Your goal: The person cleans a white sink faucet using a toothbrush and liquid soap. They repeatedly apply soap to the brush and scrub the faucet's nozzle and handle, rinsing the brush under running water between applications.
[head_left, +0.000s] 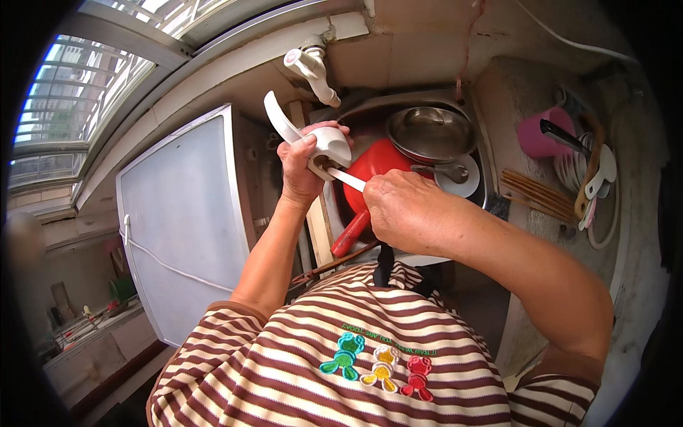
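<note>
My left hand (304,160) holds up a hollow white plastic part (332,147) with a curved handle (280,118), below the white tap (315,74). A white, flat-sided stick or handle (347,180) is gripped in my right hand (400,208), and its far end reaches into the part's opening. Under both hands, a red pan or basin (373,160) with a red handle (350,235) sits in the steel sink (477,125). Beside it lie a steel bowl (431,134), a white dish (466,184) and a metal spoon or ladle (452,171).
Right of the sink are wooden chopsticks (536,195), a pink cup (545,131), a black-handled utensil (564,137) and a white slotted utensil (602,171). A pale framed panel (181,213) with a white cord (176,270) stands at left, near the window (80,101).
</note>
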A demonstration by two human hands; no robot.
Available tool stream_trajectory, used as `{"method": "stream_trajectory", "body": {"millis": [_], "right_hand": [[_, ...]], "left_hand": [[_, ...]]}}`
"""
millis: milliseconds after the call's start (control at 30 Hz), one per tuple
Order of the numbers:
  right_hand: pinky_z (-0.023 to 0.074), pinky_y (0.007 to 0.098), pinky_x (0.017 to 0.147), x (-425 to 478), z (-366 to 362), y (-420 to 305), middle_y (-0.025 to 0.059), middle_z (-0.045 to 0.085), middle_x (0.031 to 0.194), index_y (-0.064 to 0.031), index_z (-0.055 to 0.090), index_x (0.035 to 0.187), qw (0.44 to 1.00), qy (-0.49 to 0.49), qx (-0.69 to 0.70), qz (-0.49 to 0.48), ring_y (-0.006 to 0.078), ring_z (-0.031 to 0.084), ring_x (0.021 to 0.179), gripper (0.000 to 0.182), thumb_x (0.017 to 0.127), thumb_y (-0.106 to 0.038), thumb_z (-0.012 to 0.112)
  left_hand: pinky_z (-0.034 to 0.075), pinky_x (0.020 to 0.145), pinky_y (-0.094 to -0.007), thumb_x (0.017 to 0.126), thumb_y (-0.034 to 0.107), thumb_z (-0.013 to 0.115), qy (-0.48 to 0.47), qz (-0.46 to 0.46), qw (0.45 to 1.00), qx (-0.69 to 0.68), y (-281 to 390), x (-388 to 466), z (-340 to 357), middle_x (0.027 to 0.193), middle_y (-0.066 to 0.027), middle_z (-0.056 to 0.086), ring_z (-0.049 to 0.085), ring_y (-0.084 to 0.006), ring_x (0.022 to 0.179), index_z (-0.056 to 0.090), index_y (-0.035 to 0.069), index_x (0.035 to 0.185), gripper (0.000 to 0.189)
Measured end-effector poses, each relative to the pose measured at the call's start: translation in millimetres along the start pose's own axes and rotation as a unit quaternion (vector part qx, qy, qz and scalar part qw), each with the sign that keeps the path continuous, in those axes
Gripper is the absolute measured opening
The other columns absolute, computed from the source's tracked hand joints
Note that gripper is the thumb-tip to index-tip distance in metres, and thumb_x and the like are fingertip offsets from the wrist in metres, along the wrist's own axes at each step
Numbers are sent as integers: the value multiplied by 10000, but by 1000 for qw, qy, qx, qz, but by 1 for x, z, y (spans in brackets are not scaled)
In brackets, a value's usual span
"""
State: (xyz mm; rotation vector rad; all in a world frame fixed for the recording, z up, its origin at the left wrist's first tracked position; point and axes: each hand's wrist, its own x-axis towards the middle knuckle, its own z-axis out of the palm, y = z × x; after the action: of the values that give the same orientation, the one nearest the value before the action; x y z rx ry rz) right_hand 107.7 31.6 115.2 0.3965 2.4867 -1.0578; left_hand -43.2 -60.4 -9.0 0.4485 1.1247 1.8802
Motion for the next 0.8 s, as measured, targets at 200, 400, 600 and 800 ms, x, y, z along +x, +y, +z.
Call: {"method": "stream_trajectory", "body": {"millis": [200, 400, 600, 800], "right_hand": [[478, 358, 581, -17, -5, 24, 183, 529, 604, 115, 536, 895, 967, -30, 236, 94, 269, 570, 544, 231, 768, -70, 480], [434, 354, 518, -23, 37, 53, 194, 524, 603, 51, 530, 1020, 979, 175, 100, -28, 283, 552, 506, 242, 809, -58, 484], [435, 422, 500, -23, 39, 44, 216, 516, 557, 42, 512, 785, 985, 150, 73, -38, 378, 554, 554, 150, 840, -95, 483], [483, 442, 562, -14, 38, 30, 229, 550, 583, 52, 526, 731, 990, 135, 25, -22, 385, 587, 601, 136, 787, -68, 499]], "left_hand": [[433, 471, -321, 751, 457, 445, 69, -34, 993, -88, 11, 0, -4, 902, -142, 616, 612, -263, 779, 574, 22, 961, 501], [399, 424, -315, 770, 560, 421, 106, -91, 979, -147, 8, -3, -2, 889, -129, 623, 614, -242, 764, 549, 26, 976, 586], [433, 460, -300, 773, 582, 419, 93, -125, 977, -147, 12, -8, 3, 887, -144, 622, 614, -252, 755, 547, 9, 973, 620], [481, 567, -300, 785, 570, 425, 75, -162, 974, -140, 6, -13, 6, 927, -168, 607, 610, -259, 765, 534, -6, 1027, 634]]}}
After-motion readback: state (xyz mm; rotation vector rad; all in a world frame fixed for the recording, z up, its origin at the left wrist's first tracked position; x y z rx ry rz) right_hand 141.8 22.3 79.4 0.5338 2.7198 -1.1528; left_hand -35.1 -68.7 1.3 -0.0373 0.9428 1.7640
